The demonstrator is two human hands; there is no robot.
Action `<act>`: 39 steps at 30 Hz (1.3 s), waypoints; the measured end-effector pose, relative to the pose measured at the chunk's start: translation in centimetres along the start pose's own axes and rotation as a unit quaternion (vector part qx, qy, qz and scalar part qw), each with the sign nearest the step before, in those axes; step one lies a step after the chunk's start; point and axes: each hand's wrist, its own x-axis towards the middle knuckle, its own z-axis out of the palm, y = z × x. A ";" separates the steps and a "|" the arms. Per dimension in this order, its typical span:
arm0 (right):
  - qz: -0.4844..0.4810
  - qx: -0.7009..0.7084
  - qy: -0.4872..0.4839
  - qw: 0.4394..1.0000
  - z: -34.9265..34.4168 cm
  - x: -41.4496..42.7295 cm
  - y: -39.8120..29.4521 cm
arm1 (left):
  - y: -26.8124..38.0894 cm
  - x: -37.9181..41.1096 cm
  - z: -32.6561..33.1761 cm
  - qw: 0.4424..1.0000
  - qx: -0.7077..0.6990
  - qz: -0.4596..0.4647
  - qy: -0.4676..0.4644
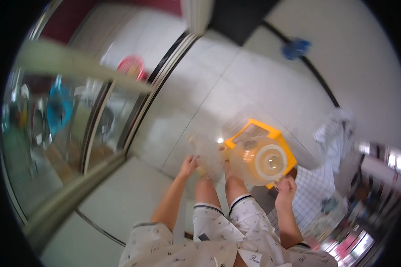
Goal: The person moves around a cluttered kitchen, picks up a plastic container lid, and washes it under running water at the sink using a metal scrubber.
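My left hand (189, 166) is closed on the edge of a blurred translucent plastic bag (205, 158), which hangs in front of my legs. To the right, my right hand (286, 187) is closed at the lower edge of a clear round plastic container (259, 162) with a pale ring at its end; what exactly its fingers grip cannot be made out. Around and behind this container shows a yellow plastic frame (270, 130), perhaps a stool or crate. Whether the frame and the container are joined cannot be told.
A sliding glass door (97, 126) and its floor track (160, 71) lie at the left, with a pink basket (131, 65) beyond. A blue object (296, 48) is near a black strip at the upper right. Checked cloth (307, 200) lies at the right, beside blurred clutter.
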 end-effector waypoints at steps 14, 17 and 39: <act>-0.022 0.227 0.297 0.927 -16.6 -25.7 -10.1 | 25.4 -26.7 17.4 0.941 0.156 -0.017 -0.301; -0.013 0.197 0.414 0.889 -20.6 -32.1 -7.2 | 27.1 -32.8 25.4 0.914 0.190 -0.022 -0.358; 0.010 0.290 0.611 0.737 -41.1 -56.7 4.0 | 12.4 -62.7 95.0 0.648 0.256 0.257 -0.670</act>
